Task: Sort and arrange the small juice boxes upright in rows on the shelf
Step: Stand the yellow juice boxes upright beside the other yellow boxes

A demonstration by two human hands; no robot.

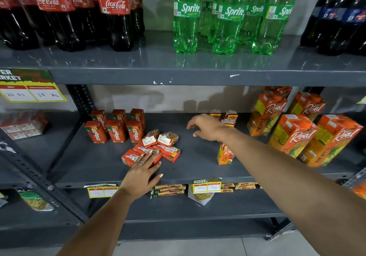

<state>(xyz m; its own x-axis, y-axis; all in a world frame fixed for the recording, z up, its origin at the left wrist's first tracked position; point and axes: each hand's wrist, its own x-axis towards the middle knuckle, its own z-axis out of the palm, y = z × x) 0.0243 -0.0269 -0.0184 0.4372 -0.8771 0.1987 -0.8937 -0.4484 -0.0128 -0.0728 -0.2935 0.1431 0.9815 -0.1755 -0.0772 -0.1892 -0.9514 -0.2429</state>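
Here the left hand (145, 167) lies flat on toppled cardboard juice boxes (156, 149); the right hand (206, 126) hovers open, empty.

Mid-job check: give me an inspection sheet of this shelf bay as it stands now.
Surface: grey middle shelf, bare in the centre.
Job's things: six Maaza boxes upright in two rows; loose boxes lying in a heap; small Real boxes upright.
Clutter: nothing seen.
Grippers: left hand flat on the heap; right hand open, holding nothing.
Cables: nothing seen.
Surroundings: large Real cartons, Sprite bottles above.
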